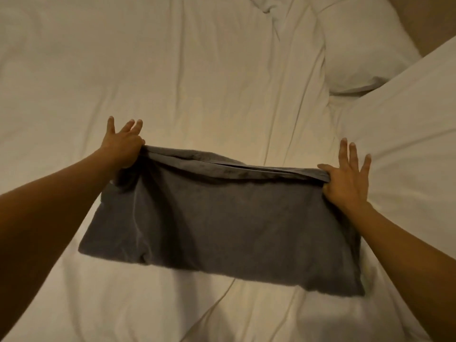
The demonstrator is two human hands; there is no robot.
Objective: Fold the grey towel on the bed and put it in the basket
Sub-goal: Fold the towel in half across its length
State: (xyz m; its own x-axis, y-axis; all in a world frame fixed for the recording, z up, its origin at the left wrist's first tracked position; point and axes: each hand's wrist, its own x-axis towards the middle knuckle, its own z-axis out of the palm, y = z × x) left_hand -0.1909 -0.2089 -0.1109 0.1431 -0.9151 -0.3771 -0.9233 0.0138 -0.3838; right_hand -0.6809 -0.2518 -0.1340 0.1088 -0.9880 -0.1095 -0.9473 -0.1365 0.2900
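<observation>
The grey towel (222,223) hangs doubled over above the white bed (172,82), its two layered upper edges stretched between my hands and its lower fold near the sheet. My left hand (123,144) pinches the towel's upper left corner between thumb and forefinger, the other fingers spread. My right hand (348,178) pinches the upper right corner in the same way. The basket is not in view.
Wrinkled white bedding fills the view. A white pillow (365,45) lies at the far right and a second pillow or raised duvet (407,134) sits right of my right hand. A brown headboard or wall strip (434,23) shows in the top right corner.
</observation>
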